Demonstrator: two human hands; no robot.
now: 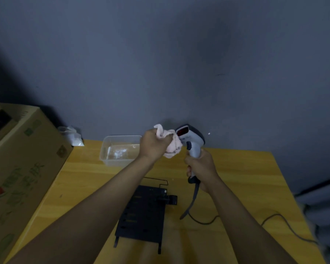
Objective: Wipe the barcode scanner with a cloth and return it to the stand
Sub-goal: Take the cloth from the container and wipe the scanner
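Observation:
My right hand [201, 168] grips the handle of a grey barcode scanner [191, 139], held upright above the table with its red window facing left. A bunched pale pink cloth [171, 144] fills my left hand [153, 144] and presses against the scanner's head, just below the window. The scanner's dark cable [193, 199] hangs from the handle and trails right across the table. A flat black stand [144, 214] lies on the yellow wooden table [246, 178] beneath my forearms.
A clear plastic container [120, 149] sits at the table's back edge, left of my hands. A small plastic bag [71, 136] lies behind it. A large cardboard box [21, 168] stands along the left side. A grey wall rises behind.

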